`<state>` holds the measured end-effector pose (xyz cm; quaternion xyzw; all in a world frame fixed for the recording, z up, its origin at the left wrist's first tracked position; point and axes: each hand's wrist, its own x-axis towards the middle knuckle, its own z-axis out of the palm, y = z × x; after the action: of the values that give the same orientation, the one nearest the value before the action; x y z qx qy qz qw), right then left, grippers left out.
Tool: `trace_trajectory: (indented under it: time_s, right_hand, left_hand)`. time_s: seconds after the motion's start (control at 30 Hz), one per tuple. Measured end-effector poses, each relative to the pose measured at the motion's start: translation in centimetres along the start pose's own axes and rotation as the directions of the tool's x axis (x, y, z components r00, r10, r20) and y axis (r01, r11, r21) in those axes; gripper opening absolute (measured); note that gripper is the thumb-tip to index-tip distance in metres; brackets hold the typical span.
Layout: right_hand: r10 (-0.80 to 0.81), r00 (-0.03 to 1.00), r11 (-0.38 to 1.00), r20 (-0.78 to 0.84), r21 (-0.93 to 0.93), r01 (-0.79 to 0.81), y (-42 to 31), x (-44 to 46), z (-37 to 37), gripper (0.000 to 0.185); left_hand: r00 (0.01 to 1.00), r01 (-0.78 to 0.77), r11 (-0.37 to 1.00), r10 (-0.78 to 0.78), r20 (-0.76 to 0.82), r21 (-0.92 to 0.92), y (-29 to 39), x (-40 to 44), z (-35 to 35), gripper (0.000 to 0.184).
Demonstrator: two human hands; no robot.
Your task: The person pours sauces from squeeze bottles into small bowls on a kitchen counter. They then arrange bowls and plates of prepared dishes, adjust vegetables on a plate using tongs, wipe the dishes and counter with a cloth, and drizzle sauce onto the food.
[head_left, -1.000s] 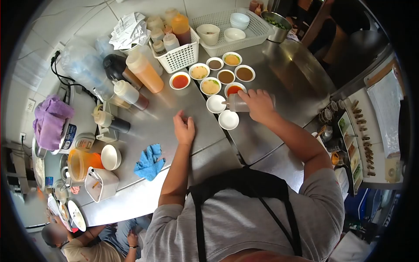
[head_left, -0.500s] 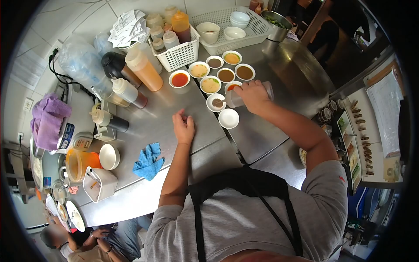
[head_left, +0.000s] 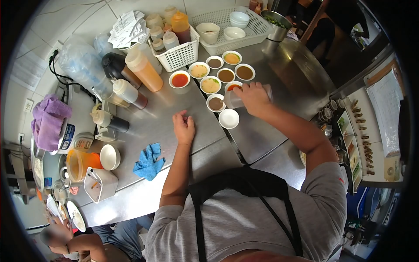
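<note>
My right hand [head_left: 256, 98] is closed around a translucent squeeze bottle [head_left: 232, 100], tipped almost level with its nozzle pointing left. The nozzle is over a small white bowl of grey-brown sauce [head_left: 214, 103]. Just in front stands a white bowl [head_left: 228, 118] with nothing in it. A bowl of orange-red sauce [head_left: 233, 85] is partly hidden behind the bottle. My left hand [head_left: 183, 127] rests on the steel counter, fingers loosely curled and nothing in them. Several sauce bowls, among them one of red sauce [head_left: 179, 80] and one of brown sauce [head_left: 245, 72], stand beyond.
At the back are a white basket of bottles [head_left: 183, 58] and a larger basket with bowls [head_left: 262, 30]. Squeeze bottles [head_left: 144, 70] line the left side. A blue cloth [head_left: 149, 162] lies left of my left arm. Another person [head_left: 87, 244] is at lower left.
The grey-brown sauce has spread and now covers more of the bowl under the nozzle. The bottle and my right hand have shifted slightly left. My left hand has stayed in place.
</note>
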<state>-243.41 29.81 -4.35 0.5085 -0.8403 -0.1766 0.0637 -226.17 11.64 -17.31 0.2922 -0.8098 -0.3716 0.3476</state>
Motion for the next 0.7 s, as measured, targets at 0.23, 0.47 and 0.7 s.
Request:
trace_trajectory:
  time_s: [0.23, 0.47, 0.7]
  right_hand:
    - [0.03, 0.995, 0.983, 0.091, 0.179, -0.046, 0.6, -0.6, 0.7, 0.052]
    - [0.36, 0.917, 0.406, -0.173, 0.914, 0.012, -0.3, -0.8, 2.5, 0.081]
    - [0.464, 0.793, 0.494, -0.394, 0.859, 0.138, 2.2, 1.0, -0.3, 0.087]
  left_hand:
    - [0.999, 0.028, 0.998, -0.027, 0.024, -0.056, -0.4, 0.1, 0.0, 0.025]
    - [0.877, 0.28, 0.806, 0.006, 0.48, -0.522, 9.7, 3.9, 4.0, 0.074]
    - [0.913, 0.014, 0.818, 0.224, 0.341, -0.576, 18.1, 13.9, 3.8, 0.062]
